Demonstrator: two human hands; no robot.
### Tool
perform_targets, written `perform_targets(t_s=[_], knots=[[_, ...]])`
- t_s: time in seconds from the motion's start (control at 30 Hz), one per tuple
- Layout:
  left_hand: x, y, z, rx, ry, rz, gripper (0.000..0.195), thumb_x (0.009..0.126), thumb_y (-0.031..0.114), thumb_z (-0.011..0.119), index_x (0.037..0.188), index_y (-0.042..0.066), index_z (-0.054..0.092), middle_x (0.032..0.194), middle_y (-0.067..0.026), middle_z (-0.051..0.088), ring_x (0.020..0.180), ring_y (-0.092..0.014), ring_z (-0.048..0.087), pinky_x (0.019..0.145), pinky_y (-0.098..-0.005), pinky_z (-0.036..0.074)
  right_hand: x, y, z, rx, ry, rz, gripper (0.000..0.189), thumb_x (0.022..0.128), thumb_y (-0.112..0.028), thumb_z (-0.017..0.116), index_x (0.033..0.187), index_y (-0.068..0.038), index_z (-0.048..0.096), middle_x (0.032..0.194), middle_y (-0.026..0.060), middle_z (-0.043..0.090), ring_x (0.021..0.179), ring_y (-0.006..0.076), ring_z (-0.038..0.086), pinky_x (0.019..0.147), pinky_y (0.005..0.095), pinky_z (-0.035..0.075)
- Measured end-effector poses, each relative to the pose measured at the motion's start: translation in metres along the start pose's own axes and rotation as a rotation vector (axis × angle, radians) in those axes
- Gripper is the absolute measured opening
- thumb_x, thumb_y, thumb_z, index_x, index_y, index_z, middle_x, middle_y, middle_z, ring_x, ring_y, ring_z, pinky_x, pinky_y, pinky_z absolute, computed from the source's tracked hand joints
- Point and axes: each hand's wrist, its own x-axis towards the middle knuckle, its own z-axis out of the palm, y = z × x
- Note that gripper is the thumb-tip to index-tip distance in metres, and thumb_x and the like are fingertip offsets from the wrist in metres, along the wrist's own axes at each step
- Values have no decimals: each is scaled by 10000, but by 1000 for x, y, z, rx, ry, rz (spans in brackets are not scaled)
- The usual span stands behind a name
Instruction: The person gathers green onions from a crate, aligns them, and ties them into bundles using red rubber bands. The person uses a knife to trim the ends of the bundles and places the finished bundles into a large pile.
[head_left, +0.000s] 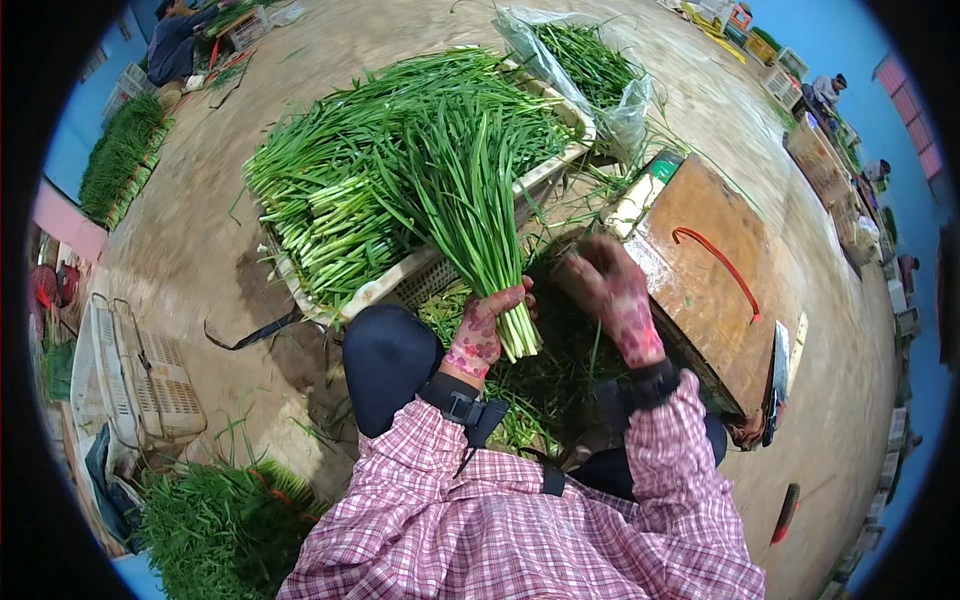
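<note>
My left hand (484, 330), in a floral-patterned glove, is closed around the lower stems of a bunch of green garlic chives (476, 202); the pale cut ends point down towards me. To its right, my right hand (607, 289) is raised and blurred, its fingers curled, beside a brown board (705, 247); whether it holds anything does not show. Behind the bunch stands a white plastic crate (390, 285) heaped with more chives (337, 217). A red strip (720, 262) lies on the board.
An open plastic bag (630, 112) of greens stands behind the crate. A knife (776, 375) is at the board's right edge. Loose leaves (517, 420) litter the ground between my knees. Tied chives (225, 517) lie at lower left, near a pale plastic basket (150, 375). Other people (825, 90) sit farther off.
</note>
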Motion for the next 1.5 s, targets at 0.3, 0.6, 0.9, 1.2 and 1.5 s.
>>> perform_targets(t_s=[0.3,0.6,0.9,1.2,1.5], knots=[[-12,16,11,-35,88,-41,361,847,165,733,1162,3,660,866,-65,707,705,-177,669,641,-309,545,75,-4,48,893,-204,280,138,847,-87,689,967,-98,623,839,-5,642,732,127,599,641,265,488],[-8,12,8,134,29,123,413,864,223,732,1197,-4,644,911,-35,692,809,-167,659,750,-313,529,103,-2,-7,206,624,-257,202,867,-21,664,1068,-36,658,946,54,674,833,171,629,722,277,510],[-12,4,-3,242,195,114,332,818,203,781,1094,28,723,1018,-63,722,968,-169,667,899,-321,497,87,-26,34,-15,-194,-162,133,847,-100,720,945,-12,704,884,57,673,880,166,629,778,268,495],[-8,9,1,152,175,126,250,808,103,756,1010,-31,695,876,-83,722,770,-183,693,710,-314,554,25,-25,-68,376,-378,-236,192,906,-198,583,1023,-66,658,1027,128,665,959,250,641,899,418,497],[-10,4,9,384,178,282,236,801,78,761,999,-29,690,929,-102,721,778,-213,700,715,-341,559,82,-72,14,327,-49,67,292,905,-220,696,1100,-3,701,826,12,690,725,74,587,659,246,477]])
